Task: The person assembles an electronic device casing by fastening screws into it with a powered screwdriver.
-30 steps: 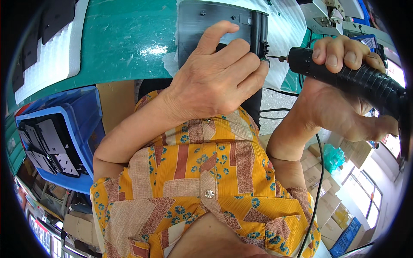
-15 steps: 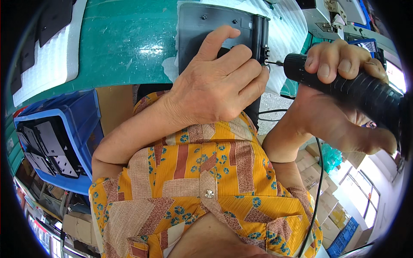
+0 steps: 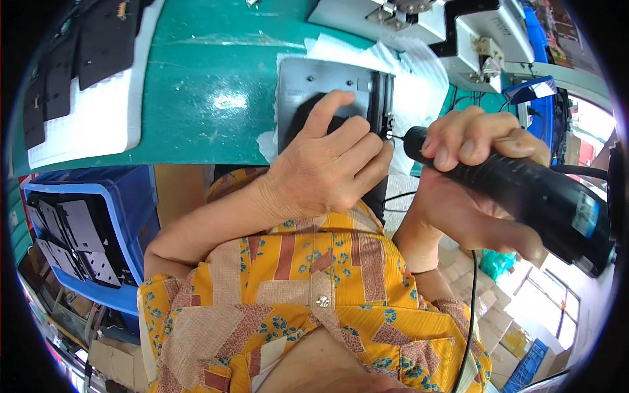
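A dark grey plastic panel [image 3: 327, 71] with small posts and a ribbed strip along its right side lies at the table's near edge. My left hand [image 3: 327, 157] rests over its lower part and grips it near the right edge, index finger stretched across the surface. In my right hand [image 3: 468, 154] is a black electric screwdriver [image 3: 544, 196], held nearly level with the fingers wrapped over its body. Its thin bit points left at the strip's edge, close to my left fingertips, where a small shiny piece shows. Whether bit and piece touch, I cannot tell.
White foam sheeting [image 3: 426, 85] lies under the panel on the green table [image 3: 196, 65]. Dark panels [image 3: 108, 49] sit on white foam at the far left. Below, a blue crate [image 3: 124, 196] holds more parts. Metal fixtures [image 3: 485, 39] stand at the back right; a black cable [image 3: 473, 314] hangs at my right.
The view has shifted, so the panel and table sit lower and more of the back fixtures shows. The screwdriver is tilted more steeply; both hands keep their grip.
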Available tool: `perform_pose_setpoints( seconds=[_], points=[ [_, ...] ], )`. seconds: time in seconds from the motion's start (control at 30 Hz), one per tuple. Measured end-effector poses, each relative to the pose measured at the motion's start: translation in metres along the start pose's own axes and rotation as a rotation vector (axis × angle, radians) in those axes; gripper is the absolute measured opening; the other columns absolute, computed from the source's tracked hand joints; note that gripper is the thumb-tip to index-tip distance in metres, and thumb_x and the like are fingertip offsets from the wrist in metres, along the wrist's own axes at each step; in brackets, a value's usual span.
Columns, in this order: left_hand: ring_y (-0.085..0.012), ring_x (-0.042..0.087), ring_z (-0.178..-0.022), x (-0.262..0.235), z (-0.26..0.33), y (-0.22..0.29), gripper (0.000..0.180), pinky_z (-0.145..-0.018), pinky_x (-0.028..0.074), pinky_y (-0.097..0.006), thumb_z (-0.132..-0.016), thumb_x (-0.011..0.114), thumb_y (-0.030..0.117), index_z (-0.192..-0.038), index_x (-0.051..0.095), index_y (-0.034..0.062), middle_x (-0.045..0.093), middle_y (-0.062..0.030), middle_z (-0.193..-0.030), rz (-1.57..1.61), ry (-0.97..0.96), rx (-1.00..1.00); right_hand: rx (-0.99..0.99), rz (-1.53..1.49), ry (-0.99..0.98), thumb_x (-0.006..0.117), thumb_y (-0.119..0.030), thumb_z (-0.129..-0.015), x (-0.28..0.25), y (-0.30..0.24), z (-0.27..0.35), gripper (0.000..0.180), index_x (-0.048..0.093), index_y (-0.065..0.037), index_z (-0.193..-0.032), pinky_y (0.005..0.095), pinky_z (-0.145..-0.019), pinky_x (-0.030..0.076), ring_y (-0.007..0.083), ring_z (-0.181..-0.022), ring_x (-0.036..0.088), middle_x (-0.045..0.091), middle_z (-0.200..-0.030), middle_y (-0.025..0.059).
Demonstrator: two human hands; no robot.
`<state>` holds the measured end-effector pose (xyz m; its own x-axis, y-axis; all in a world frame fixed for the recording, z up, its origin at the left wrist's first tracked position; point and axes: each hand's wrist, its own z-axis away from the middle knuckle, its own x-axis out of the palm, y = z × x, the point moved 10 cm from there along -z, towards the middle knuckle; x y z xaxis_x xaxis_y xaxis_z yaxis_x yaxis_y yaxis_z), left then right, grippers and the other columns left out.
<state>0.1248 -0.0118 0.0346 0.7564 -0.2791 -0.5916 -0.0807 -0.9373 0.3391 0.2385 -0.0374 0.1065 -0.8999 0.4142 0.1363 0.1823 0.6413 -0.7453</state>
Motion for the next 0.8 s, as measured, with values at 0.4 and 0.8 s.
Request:
perform_pose_setpoints(
  seconds=[0.4,0.8],
  points=[
    [-0.0208,0.063,-0.099,0.011,-0.004,0.000,0.020,-0.107,0.041,-0.053,-0.075,0.071,0.012,-0.094,0.072,0.0048,0.066,-0.0036,-0.106,-0.047,-0.003,0.025,0.021,-0.299,-0.046,0.056,-0.086,-0.082,-0.030,0.013,-0.026,0.093,0.053,-0.001,-0.120,0.0420,-0.071,0.054,0.0261,-0.076,0.060,0.058,-0.096,0.0149],
    [-0.0233,0.063,-0.098,0.013,-0.007,0.008,0.010,-0.103,0.046,-0.058,-0.076,0.069,0.014,-0.085,0.067,0.0091,0.067,-0.0065,-0.110,0.015,-0.033,0.052,-0.146,-0.320,-0.292,0.053,-0.094,-0.075,-0.022,0.017,-0.105,0.096,0.069,-0.009,-0.114,0.0490,-0.080,0.049,0.0299,-0.085,0.060,0.064,-0.101,0.0137]
  ],
)
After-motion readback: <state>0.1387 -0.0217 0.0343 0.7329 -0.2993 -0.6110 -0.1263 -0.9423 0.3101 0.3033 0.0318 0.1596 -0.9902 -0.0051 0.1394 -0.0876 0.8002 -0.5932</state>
